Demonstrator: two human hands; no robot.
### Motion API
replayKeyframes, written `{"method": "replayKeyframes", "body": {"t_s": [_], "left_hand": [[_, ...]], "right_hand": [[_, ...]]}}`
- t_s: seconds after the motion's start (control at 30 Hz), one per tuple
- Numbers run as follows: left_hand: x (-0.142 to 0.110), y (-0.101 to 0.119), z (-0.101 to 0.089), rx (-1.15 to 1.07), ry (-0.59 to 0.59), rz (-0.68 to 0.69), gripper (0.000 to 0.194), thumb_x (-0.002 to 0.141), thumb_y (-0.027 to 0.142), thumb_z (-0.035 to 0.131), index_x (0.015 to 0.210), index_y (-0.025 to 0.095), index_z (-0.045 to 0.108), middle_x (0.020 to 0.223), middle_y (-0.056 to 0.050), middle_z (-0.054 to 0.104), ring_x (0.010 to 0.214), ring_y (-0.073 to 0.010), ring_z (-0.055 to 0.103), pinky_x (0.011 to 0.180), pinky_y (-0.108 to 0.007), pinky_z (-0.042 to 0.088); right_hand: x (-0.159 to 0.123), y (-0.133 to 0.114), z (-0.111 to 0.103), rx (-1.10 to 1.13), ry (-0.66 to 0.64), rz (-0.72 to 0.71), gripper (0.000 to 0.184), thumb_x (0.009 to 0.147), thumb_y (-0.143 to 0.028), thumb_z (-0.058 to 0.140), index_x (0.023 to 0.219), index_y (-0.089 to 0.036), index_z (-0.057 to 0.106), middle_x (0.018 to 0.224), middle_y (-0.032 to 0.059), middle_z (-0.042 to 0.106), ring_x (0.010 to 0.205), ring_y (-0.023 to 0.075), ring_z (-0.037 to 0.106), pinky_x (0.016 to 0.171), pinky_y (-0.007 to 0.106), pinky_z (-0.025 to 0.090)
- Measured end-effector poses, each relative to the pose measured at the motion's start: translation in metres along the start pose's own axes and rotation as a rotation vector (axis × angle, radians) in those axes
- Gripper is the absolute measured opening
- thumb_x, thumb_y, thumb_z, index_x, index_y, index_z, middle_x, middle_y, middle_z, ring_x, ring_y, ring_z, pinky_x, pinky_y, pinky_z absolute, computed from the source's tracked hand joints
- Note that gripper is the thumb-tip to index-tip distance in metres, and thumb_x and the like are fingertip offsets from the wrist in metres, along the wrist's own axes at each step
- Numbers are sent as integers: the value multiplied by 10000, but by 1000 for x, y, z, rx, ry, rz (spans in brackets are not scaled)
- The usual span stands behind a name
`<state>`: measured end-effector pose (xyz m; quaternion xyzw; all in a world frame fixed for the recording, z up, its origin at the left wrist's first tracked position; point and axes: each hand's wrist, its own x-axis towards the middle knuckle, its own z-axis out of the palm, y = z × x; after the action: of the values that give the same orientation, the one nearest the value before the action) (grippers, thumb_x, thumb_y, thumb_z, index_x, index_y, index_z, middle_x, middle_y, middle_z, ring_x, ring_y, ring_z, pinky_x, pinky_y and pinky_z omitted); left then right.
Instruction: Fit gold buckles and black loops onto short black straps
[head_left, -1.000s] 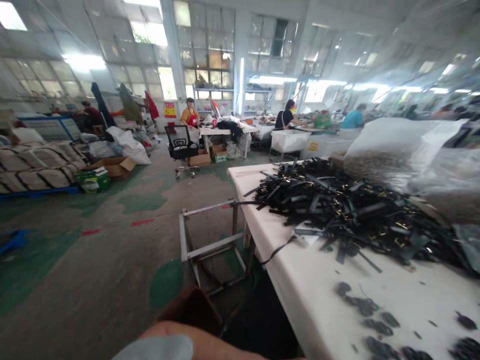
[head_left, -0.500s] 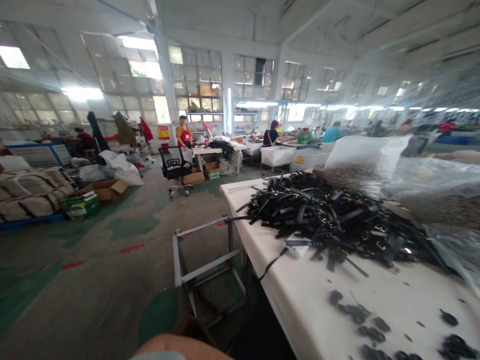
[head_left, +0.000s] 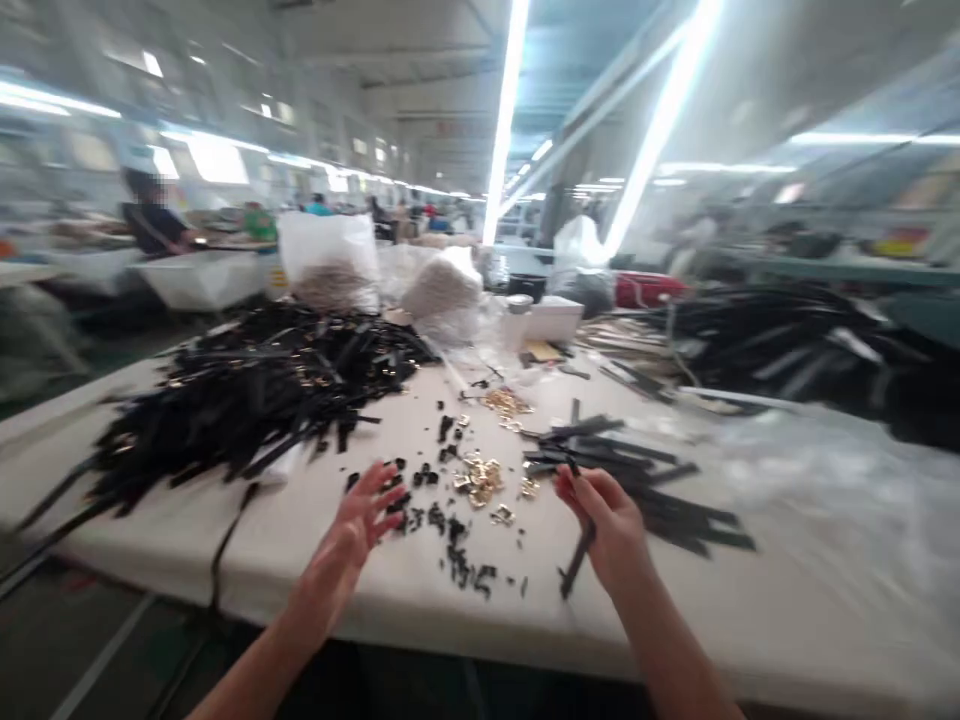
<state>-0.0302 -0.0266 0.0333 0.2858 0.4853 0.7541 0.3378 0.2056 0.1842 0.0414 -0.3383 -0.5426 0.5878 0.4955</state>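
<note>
My right hand (head_left: 611, 520) is closed round a short black strap (head_left: 577, 562), whose lower end hangs down toward the table. With fingers spread and nothing in it, my left hand (head_left: 352, 535) hovers over the table's front part. Between the two hands lie gold metal buckles (head_left: 480, 478) and small black loops (head_left: 457, 560), scattered loosely. More gold pieces (head_left: 508, 402) sit in a little heap farther back. Flat black straps (head_left: 667, 490) fan out on the table just beyond my right hand. Motion blur hides the fine detail.
A large pile of black straps with gold fittings (head_left: 270, 370) covers the table's left side. Clear plastic (head_left: 832, 520) lies at the right. Bags (head_left: 442, 285) and a white box (head_left: 555, 318) stand at the back. A co-worker (head_left: 154, 215) sits far left.
My view has swung right from the aisle to the table. Both my hands are now in sight, the right one holding a black strap; earlier only part of an arm showed.
</note>
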Motion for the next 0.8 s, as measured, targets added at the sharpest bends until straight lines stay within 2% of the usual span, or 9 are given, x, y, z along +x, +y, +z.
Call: {"method": "replayKeyframes", "body": {"t_s": [0.1, 0.2, 0.33, 0.43, 0.57, 0.67, 0.7, 0.73, 0.8], "left_hand": [[40, -16, 24, -71, -52, -16, 740, 764, 741, 596, 1395, 364, 509, 1543, -48, 411, 1411, -330, 360, 1099, -436, 374], [61, -22, 43, -109, -65, -30, 712, 814, 733, 535, 1411, 350, 477, 1543, -62, 404, 1408, -314, 369, 1124, -460, 338], [87, -16, 47, -168, 54, -18, 718, 844, 750, 445, 1398, 296, 477, 1530, -99, 403, 1409, -308, 372, 1135, -485, 320], [98, -8, 35, -166, 145, 24, 715, 835, 766, 430, 1368, 295, 503, 1518, -97, 415, 1406, -298, 383, 1135, -471, 329], [91, -3, 4, -71, 224, 53, 713, 771, 788, 513, 1303, 317, 567, 1483, -50, 486, 1420, -329, 358, 1169, -509, 270], [91, -18, -32, 130, 285, 98, 419, 821, 674, 574, 1177, 460, 625, 1392, 183, 564, 1442, -285, 320, 1211, -461, 210], [94, -27, -43, 203, 291, 99, 393, 851, 664, 536, 1196, 488, 605, 1377, 218, 567, 1438, -273, 328, 1212, -468, 217], [96, -37, -51, 268, 309, 94, 441, 859, 677, 501, 1242, 474, 579, 1380, 198, 573, 1419, -283, 361, 1201, -499, 243], [95, -52, -60, 420, 341, 125, 639, 847, 728, 441, 1349, 341, 527, 1402, 45, 588, 1343, -311, 466, 1148, -537, 334]], "right_hand": [[22, 0, -16, 248, 87, 39, 344, 609, -480, 874, 701, -217, 673, 1036, 55, 755, 984, 229, 709, 888, 342, 577], [25, 4, -17, 298, 87, 55, 289, 636, -416, 878, 705, -214, 683, 1183, 50, 720, 1117, 239, 668, 919, 320, 562], [31, 14, -5, 332, 26, 119, 302, 614, -416, 891, 719, -215, 692, 1214, 51, 710, 1157, 243, 647, 934, 319, 546], [38, 19, 13, 377, -31, 189, 297, 606, -394, 898, 726, -216, 692, 1211, 31, 711, 1135, 209, 653, 932, 282, 524], [32, 19, 34, 476, -140, 279, 310, 586, -376, 909, 714, -218, 675, 1074, 12, 757, 1098, 186, 668, 917, 255, 505], [31, 19, 41, 495, -155, 285, 375, 531, -412, 924, 688, -194, 662, 1042, 60, 765, 1042, 236, 697, 881, 315, 536], [33, 21, 42, 502, -151, 285, 388, 525, -425, 924, 683, -190, 659, 1039, 68, 766, 1034, 242, 701, 868, 319, 544], [34, 22, 41, 513, -148, 289, 395, 521, -433, 924, 680, -190, 656, 1035, 66, 768, 1026, 243, 705, 854, 319, 552], [33, 24, 38, 559, -160, 300, 380, 537, -426, 920, 690, -198, 657, 1026, 45, 772, 1005, 230, 713, 836, 317, 570]]}}
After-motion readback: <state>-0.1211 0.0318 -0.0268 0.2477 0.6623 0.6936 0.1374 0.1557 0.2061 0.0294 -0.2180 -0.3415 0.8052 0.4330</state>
